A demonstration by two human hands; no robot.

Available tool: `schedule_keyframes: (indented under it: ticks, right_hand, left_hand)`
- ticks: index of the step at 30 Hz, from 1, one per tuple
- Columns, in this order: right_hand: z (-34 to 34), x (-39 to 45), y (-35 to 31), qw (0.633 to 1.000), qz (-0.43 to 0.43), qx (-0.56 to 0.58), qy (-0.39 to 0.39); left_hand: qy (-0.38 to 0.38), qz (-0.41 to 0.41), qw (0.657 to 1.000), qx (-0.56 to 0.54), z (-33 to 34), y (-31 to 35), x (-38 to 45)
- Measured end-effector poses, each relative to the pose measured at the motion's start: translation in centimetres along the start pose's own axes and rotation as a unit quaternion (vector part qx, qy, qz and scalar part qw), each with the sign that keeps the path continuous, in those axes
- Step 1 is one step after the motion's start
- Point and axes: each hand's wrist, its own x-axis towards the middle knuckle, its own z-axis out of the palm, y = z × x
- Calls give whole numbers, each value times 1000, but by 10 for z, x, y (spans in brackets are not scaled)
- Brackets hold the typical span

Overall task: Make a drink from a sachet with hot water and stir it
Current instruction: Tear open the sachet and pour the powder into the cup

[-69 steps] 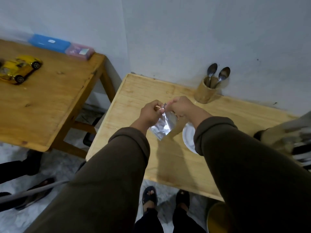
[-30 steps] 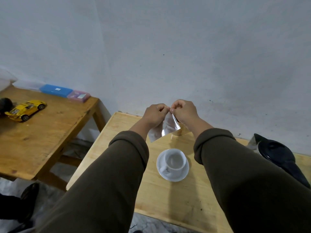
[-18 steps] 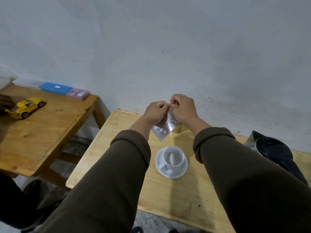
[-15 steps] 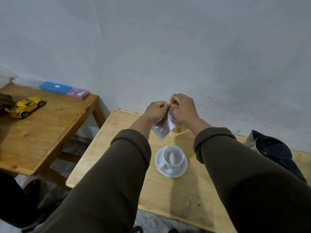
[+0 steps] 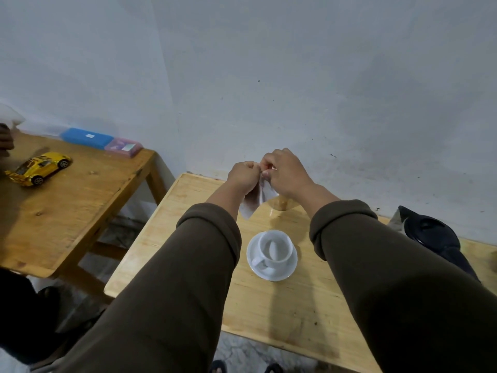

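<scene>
text: none legible | blue case (image 5: pixel 86 138): white label, too small to read

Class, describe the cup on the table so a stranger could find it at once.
Start at the lighter wooden table against the wall, below the person's raised hands. Near its middle sits a white saucer; the cup stands on it, white, open-topped, handle toward the viewer. The black kettle to its right is dark and lidded.

A plain room in a home, by the look of it: two bare wooden tables (image 5: pixel 282 305) against a scuffed pale wall (image 5: pixel 295 76), a yellow toy car (image 5: pixel 39 166) at left, a cup (image 5: pixel 274 249) on a saucer (image 5: pixel 291 267), and a kettle (image 5: pixel 430 235) at right.
</scene>
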Motion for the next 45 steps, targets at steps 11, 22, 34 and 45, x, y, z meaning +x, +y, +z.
schedule_keyframes:
  ticks: [11, 22, 34, 45]
  right_hand:
    - [3, -9, 0, 982, 101, 161, 0]
    - [13, -19, 9, 982, 142, 124, -8]
    - [17, -26, 7, 989, 125, 80, -27]
    - [30, -46, 27, 984, 92, 116, -94]
  left_hand:
    - [57, 146, 980, 123, -1, -13, -9]
    - [-40, 116, 987, 104, -3, -26, -17]
    - [-98, 42, 990, 89, -4, -34, -22]
    - [-74, -29, 990, 113, 10, -52, -17]
